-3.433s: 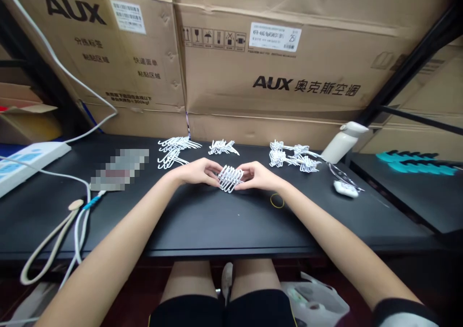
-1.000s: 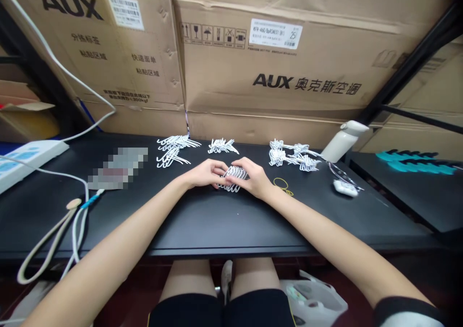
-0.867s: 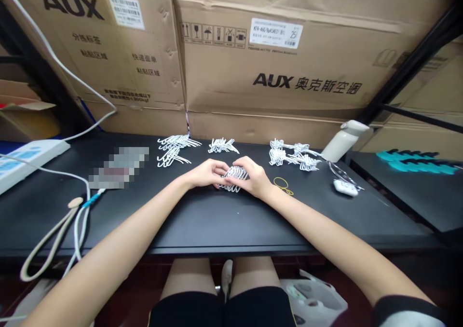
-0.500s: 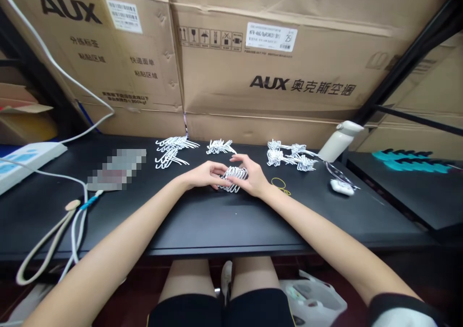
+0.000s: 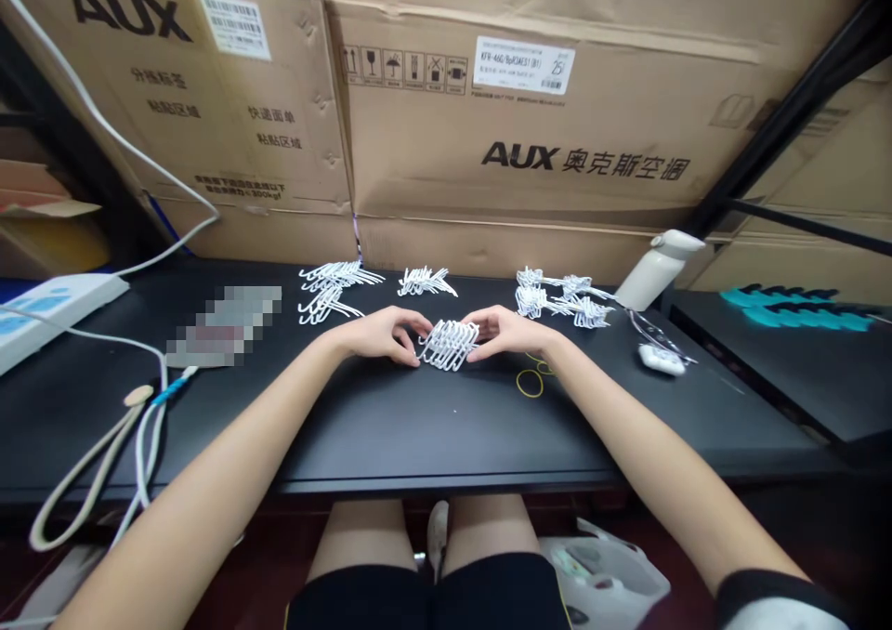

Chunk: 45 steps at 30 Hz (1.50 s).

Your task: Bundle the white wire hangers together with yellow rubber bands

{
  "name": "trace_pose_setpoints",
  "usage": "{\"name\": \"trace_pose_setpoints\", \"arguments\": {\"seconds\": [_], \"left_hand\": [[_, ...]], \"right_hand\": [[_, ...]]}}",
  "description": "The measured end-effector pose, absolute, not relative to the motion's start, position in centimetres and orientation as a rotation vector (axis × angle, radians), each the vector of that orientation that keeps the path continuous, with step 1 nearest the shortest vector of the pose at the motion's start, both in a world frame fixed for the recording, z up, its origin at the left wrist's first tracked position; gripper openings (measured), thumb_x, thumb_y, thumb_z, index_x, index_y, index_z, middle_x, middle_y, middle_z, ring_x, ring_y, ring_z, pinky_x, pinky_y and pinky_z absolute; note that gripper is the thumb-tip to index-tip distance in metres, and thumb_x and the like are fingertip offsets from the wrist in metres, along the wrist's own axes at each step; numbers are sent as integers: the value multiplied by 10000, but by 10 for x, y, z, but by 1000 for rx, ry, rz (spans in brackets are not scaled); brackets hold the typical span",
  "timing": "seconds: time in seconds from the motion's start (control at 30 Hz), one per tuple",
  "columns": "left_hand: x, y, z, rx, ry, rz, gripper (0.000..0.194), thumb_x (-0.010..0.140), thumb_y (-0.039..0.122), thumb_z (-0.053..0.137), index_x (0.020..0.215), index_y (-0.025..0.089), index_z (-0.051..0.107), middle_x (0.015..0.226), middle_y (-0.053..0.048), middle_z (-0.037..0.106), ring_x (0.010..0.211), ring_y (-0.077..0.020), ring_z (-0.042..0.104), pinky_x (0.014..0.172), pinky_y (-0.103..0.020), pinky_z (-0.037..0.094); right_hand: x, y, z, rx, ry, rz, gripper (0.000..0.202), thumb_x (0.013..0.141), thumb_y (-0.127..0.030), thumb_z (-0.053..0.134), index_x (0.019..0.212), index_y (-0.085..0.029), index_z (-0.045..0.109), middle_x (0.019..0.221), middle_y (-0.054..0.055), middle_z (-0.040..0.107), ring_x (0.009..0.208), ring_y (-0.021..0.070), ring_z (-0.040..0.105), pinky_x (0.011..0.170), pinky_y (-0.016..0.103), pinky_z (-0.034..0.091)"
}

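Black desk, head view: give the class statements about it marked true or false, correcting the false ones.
1. The left hand and right hand are on opposite sides of a bundle of white hooks. True.
2. The bottle is left of the power strip. False: it is to the right.
3. Yellow bands lie on the desk. True.
4. The cardboard is unprinted. False: it reads AUX.

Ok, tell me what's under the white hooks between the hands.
The black tabletop shows around the white hooks. What lies directly beneath them is covered and cannot be seen; the left hand and right hand hide more at either side.
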<state>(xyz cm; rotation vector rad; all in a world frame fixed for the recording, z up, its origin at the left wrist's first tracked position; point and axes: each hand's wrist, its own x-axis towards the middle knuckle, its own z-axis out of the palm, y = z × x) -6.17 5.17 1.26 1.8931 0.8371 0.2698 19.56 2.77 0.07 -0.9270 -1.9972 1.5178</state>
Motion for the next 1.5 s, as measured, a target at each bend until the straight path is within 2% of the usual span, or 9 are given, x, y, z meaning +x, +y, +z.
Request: {"name": "trace_pose_setpoints", "arguments": {"seconds": [0.23,0.57,0.8,0.9,1.0,1.07,1.17,1.33,1.5], "left_hand": [[-57,49,10,1829,894,285,500,524,299,804,964,126,640,910,-90,672,687,-182,656,610,-274,520],[-59,53,8,1906,916,267,511,594,287,762,1045,106,603,753,-71,678,723,-206,658,668,-309,519],[-63,53,12,1911,930,367,588,573,264,761,1114,136,569,1208,-156,575,860,-222,658,715,-331,528],[-71,55,20,2006,975,413,629,564,288,763,1145,158,559,1256,-140,555,920,-227,648,776,-337,522],[-85,62,29,2186,1272,629,409,674,333,660,1042,158,618,1133,-109,635,863,-218,650,777,-336,510],[-100,69,31,2308,1687,742,236,736,318,569,864,145,667,920,-106,689,824,-244,646,780,-354,490],[-121,80,25,2306,2187,654,218,735,296,539,800,150,688,881,-136,688,868,-304,635,761,-371,474],[-132,85,14,2282,2321,454,246,717,364,571,780,170,708,897,-148,681,890,-321,613,757,-374,450],[-115,81,16,2296,2134,730,233,697,386,602,666,180,705,818,-114,671,846,-293,595,738,-353,424]], "right_hand": [[186,24,-3,-957,-1994,1470,429,558,-328,811,904,-127,657,892,61,714,816,180,670,813,343,520],[176,24,-12,-901,-1949,1367,397,585,-324,798,893,-130,638,860,45,705,786,169,658,768,320,512],[174,23,-14,-867,-1935,1286,499,616,-296,783,1058,-147,605,1007,71,683,945,206,646,897,369,486],[180,24,-10,-917,-2003,1295,708,601,-250,796,1241,-181,501,1148,92,628,1033,211,609,962,406,449],[188,26,-3,-970,-2047,1310,791,615,-248,791,1319,-209,431,1231,103,575,1122,224,557,1007,431,413],[193,26,0,-980,-2067,1290,773,627,-265,785,1319,-237,443,1309,98,517,1220,243,483,1054,449,362],[197,26,4,-992,-2059,1234,727,634,-302,784,1295,-289,479,1403,65,428,1316,260,378,1102,459,294],[195,27,4,-1007,-1872,1135,570,688,-342,740,1217,-272,540,1351,61,490,1284,246,427,1085,439,331],[193,34,2,-976,-1656,941,383,732,-377,688,1075,-222,616,1216,72,600,1161,229,542,1019,420,411]]}}
